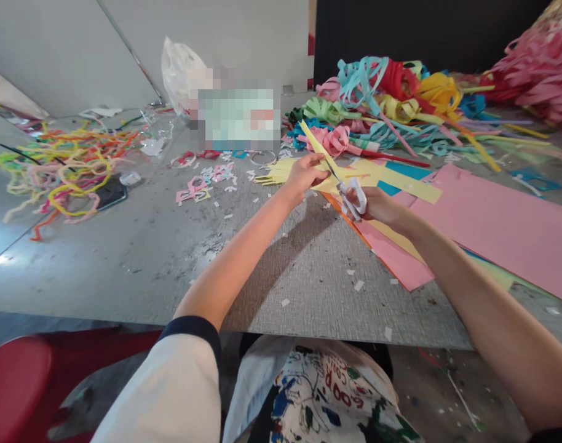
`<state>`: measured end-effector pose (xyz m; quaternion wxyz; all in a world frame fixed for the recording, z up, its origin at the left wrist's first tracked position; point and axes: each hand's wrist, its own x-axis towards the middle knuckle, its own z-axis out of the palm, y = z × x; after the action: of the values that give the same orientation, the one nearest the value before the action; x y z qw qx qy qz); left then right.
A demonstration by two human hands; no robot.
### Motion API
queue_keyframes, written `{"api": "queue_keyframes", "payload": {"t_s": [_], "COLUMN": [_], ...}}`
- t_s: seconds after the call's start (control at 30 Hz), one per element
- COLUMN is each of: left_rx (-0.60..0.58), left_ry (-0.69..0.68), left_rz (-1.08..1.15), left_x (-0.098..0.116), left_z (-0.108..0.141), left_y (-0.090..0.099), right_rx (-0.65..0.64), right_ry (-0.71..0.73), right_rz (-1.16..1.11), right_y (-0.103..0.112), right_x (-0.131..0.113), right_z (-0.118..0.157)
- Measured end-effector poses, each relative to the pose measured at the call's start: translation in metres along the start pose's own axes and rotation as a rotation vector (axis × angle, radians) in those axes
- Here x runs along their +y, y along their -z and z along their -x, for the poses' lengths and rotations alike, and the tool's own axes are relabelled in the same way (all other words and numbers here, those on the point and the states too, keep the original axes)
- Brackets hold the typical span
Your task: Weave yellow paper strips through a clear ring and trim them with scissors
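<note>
My right hand (372,204) grips a pair of scissors (361,195) by the white handles, fingers in the loops. The blades point up and left, against a narrow piece of yellow paper (315,143). My left hand (304,176) is closed on that yellow paper, pinching it between thumb and fingers just left of the blades. Whether the blades are apart is too small to tell. Under and behind my hands lie yellow sheets with fringed ends (277,171), beside a flat yellow strip (410,183).
Pink sheets (506,227) over other coloured paper lie at the right. Behind are piles of curled paper strips (364,80). Fuzzy craft stems (78,166) cover a dark phone-like object at the left. A white plastic bag (182,77) stands at the back. A red stool (20,381) is at lower left.
</note>
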<state>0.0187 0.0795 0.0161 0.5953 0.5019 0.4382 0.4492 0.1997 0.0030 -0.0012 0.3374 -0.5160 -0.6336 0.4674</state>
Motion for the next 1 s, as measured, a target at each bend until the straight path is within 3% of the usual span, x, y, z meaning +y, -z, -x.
{"api": "queue_keyframes", "payload": {"t_s": [0.2,0.67,1.0], "left_rx": [0.019,0.03,0.057], "left_ry": [0.006,0.015,-0.071], "left_rz": [0.035,0.036,0.035], "left_x": [-0.003,-0.008,-0.012], "left_z": [-0.003,-0.009,-0.012], "left_y": [-0.001,0.001,0.002], "right_rx": [0.01,0.019,0.032], "right_ry": [-0.086,-0.093,-0.159], "right_rz": [-0.013,-0.041,-0.034], "right_y": [-0.001,-0.002,-0.002], "right_x": [-0.009,-0.011,-0.009], "right_z": [0.004,0.006,0.004]}}
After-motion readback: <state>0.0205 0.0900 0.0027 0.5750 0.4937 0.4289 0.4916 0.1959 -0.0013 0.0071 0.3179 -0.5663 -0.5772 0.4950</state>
